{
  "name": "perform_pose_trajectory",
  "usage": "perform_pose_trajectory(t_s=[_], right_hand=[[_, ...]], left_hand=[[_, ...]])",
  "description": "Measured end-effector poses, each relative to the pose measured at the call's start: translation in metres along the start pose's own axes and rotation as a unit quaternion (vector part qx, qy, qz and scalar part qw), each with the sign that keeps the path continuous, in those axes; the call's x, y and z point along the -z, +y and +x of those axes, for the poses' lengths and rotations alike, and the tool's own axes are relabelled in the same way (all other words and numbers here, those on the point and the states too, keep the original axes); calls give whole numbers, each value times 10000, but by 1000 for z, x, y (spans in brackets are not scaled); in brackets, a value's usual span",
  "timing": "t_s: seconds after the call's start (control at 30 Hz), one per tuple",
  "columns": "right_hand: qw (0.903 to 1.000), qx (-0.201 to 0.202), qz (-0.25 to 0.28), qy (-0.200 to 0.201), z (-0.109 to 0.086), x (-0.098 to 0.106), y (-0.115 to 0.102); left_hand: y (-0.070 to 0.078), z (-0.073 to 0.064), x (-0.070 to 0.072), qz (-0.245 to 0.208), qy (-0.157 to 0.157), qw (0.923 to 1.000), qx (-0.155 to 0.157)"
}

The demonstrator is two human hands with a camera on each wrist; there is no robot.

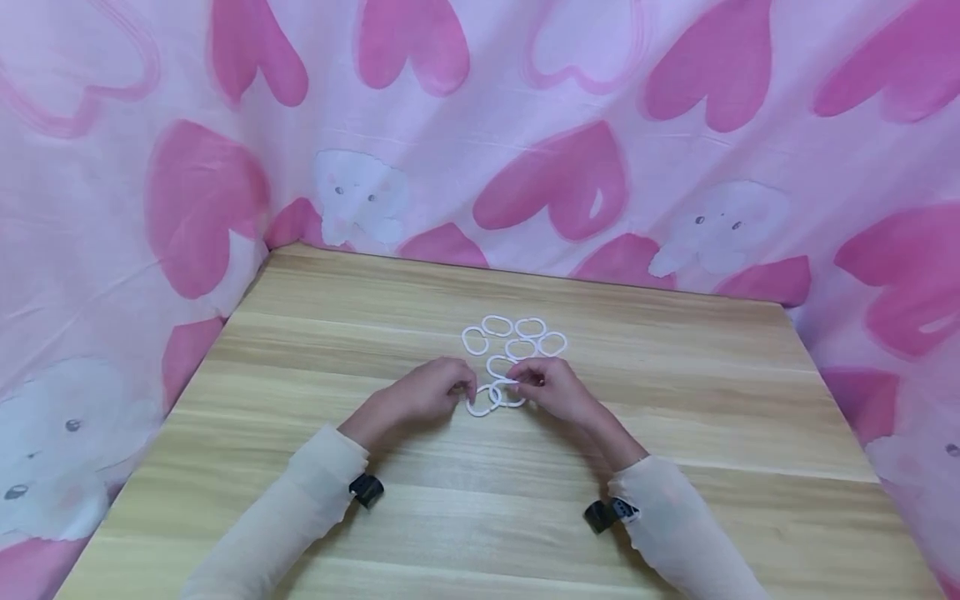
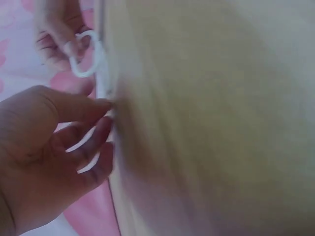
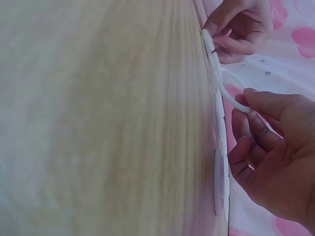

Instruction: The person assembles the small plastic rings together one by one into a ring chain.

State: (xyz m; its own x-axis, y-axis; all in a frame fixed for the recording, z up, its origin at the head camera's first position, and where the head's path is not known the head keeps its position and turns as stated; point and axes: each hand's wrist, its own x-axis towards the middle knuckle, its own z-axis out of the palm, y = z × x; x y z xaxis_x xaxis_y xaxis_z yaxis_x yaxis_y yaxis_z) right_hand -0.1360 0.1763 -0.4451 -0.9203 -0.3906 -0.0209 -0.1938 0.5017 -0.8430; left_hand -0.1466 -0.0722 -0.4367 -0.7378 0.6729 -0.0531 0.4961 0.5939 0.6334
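My left hand (image 1: 442, 385) pinches the left end of a white oval link (image 1: 482, 414) close to the tabletop. With thumb and fingertips, my right hand (image 1: 551, 387) grips a second white oval link (image 1: 510, 405), seen raised at a slant in the right wrist view. The two links overlap between the hands, one looped across the other. Just beyond, another white link (image 1: 489, 364) lies partly behind the right fingers. In the left wrist view the left hand's (image 2: 59, 132) thumb and index tip meet at the table's surface.
Several more white links (image 1: 497, 316) lie in a loose cluster on the wooden table (image 1: 360, 308) past the hands. Pink heart-patterned cloth (image 1: 420, 117) hangs along the back and both sides. A small black camera (image 1: 367, 491) is strapped at each wrist.
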Motion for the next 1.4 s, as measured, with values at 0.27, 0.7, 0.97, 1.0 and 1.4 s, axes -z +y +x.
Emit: perform_pose_trajectory(t_s=[0.27,0.7,0.97,1.0,1.4], right_hand=[[9998,84,-10,-169,8,-10,-8],[9991,307,17,-300,22,-25,-18],[9989,198,14,-435,20,-24,-20],[9988,188,15,-442,20,-24,-20],[9986,240,-19,-470,21,-26,-21]], left_hand=[[4,1,6,-1673,404,9844,363],[8,-2,-9,-3140,854,9362,1326],[5,-3,-14,-2762,615,9488,1404],[5,-3,-15,-2719,616,9504,1379],[-2,-7,-13,-2498,625,9580,1265]])
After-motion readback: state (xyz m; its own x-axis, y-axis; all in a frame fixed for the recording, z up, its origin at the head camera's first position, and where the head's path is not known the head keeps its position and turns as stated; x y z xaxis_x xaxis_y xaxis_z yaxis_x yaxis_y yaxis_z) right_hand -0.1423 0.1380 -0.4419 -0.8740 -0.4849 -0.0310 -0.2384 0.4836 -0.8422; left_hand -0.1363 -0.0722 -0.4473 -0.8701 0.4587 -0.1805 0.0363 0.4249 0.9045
